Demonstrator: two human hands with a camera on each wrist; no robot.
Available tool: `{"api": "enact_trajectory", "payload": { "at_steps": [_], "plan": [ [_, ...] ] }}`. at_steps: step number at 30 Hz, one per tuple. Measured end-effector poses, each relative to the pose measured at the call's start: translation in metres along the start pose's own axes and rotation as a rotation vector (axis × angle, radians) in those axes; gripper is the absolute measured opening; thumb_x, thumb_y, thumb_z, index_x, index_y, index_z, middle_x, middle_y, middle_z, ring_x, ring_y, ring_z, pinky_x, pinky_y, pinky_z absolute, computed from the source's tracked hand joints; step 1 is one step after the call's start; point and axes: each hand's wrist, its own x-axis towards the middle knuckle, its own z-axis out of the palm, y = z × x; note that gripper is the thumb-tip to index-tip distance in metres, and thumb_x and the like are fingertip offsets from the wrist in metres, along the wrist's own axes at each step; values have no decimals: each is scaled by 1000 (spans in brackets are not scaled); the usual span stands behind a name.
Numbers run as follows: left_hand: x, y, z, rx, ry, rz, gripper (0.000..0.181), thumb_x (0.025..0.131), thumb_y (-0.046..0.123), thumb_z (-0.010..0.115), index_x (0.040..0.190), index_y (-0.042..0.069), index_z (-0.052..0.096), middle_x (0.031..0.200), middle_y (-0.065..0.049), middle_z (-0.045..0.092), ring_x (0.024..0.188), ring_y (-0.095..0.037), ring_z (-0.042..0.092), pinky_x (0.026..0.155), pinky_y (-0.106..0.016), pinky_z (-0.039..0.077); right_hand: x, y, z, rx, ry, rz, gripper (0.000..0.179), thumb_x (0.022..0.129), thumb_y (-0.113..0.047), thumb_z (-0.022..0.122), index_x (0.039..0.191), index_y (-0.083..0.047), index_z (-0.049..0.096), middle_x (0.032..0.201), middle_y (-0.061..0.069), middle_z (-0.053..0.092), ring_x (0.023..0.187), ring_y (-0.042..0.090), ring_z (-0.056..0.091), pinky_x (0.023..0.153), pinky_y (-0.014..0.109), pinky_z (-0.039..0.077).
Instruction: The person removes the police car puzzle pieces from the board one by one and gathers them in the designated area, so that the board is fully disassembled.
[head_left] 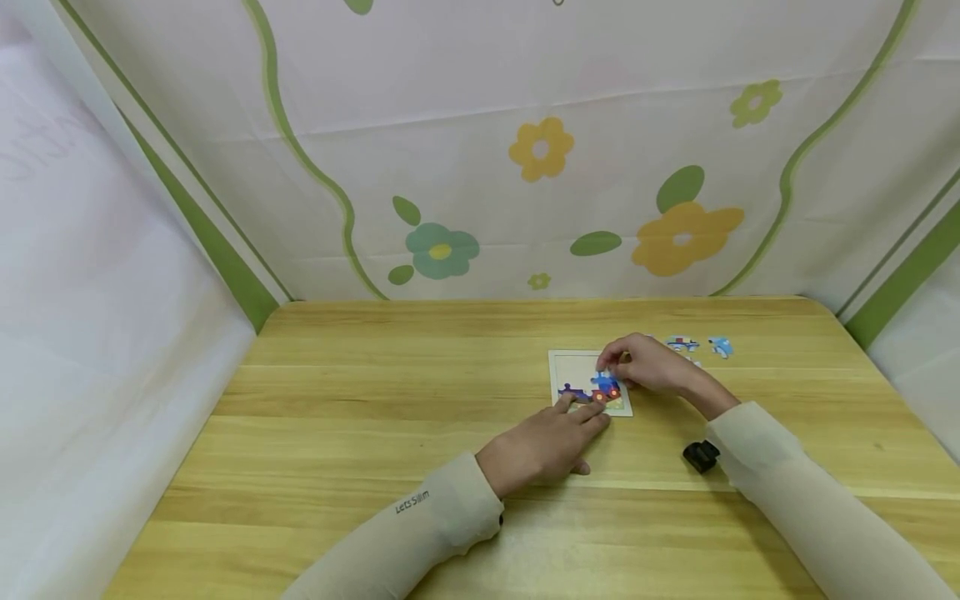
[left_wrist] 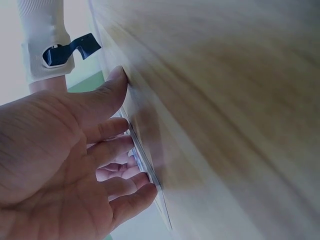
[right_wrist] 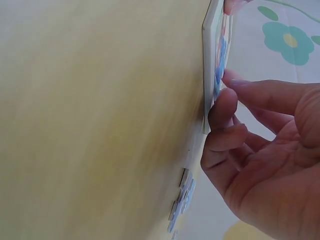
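A square jigsaw puzzle board (head_left: 553, 367) with a white border lies on the wooden table. Joined pieces along its lower part show a colourful train, and the upper left of the board is bare. My left hand (head_left: 551, 442) rests its fingertips on the board's near edge, fingers loosely extended, as the left wrist view also shows. At the board's right side, my right hand (head_left: 647, 362) pinches a blue puzzle piece (head_left: 600, 378) between thumb and fingers, low over the picture. In the right wrist view the fingertips partly hide that piece.
Several loose puzzle pieces (head_left: 721, 347) lie to the right of the board, beyond the right hand. A small black clip-like object (head_left: 701, 456) is by the right sleeve. Flower-printed white cloth (head_left: 465, 167) stands behind the table (head_left: 337, 400).
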Motion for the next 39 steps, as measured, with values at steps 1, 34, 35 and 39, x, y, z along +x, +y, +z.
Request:
{"api": "enact_trajectory", "payload": {
  "at_steps": [1, 34, 35, 39],
  "plan": [
    [0, 0, 0, -7, 0, -2, 73, 103, 47, 60, 166, 23, 31, 175, 6, 23, 159, -31, 30, 125, -35, 37, 0, 0, 0, -3, 6, -5, 20, 102, 3, 54, 106, 2, 74, 85, 9, 63, 67, 16, 50, 57, 24, 41],
    [-1, 3, -5, -27, -16, -28, 74, 102, 44, 63, 166, 24, 32, 175, 7, 25, 158, -32, 32, 119, -38, 45, -6, 6, -3, 70, 24, -81, 22, 100, 4, 55, 106, -4, 75, 94, 13, 67, 81, 18, 53, 68, 26, 44],
    [-1, 4, -6, -25, -17, -28, 74, 102, 44, 63, 166, 24, 32, 175, 7, 24, 158, -32, 33, 119, -38, 46, -6, 7, -3, 62, 27, -81, 22, 101, 4, 55, 106, -5, 75, 95, 13, 67, 81, 18, 53, 69, 26, 45],
    [0, 4, -6, -16, -18, -24, 73, 102, 44, 63, 166, 24, 32, 175, 7, 24, 158, -33, 33, 120, -38, 45, -10, 7, -5, 5, 68, -91, 21, 101, 2, 58, 106, -8, 75, 98, 10, 69, 84, 20, 54, 72, 26, 47]
  ]
}}
